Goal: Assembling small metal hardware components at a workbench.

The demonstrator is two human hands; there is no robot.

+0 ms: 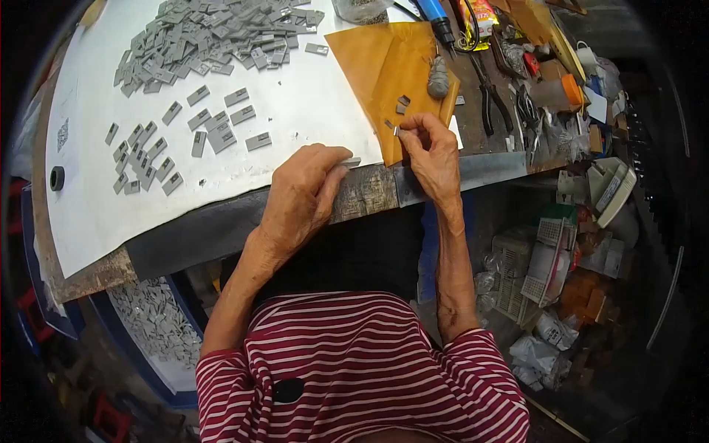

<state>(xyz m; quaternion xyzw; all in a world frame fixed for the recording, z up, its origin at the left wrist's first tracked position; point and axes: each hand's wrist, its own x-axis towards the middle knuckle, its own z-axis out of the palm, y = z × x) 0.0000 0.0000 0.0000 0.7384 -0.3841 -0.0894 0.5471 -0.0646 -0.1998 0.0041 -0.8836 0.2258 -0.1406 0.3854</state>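
Note:
My left hand (299,192) is at the front edge of the workbench, fingers closed on a small flat grey piece (351,162) whose end sticks out past the fingertips. To its right, over the brown paper (369,66), my right hand (434,159) pinches a tiny shiny bit (396,131) between thumb and forefinger. A few small dark metal bits (403,103) lie on the paper just beyond those fingertips. Loose grey rectangular pieces (221,133) with dark marks are spread on the white sheet (244,162), left of my left hand.
A large heap of grey pieces (214,37) covers the far left. Pliers (493,103), a blue-handled tool (436,21) and a grey lump (438,77) lie on the right. A black ring (57,178) sits at the left. Below stands a blue-edged bin (185,295) of pieces.

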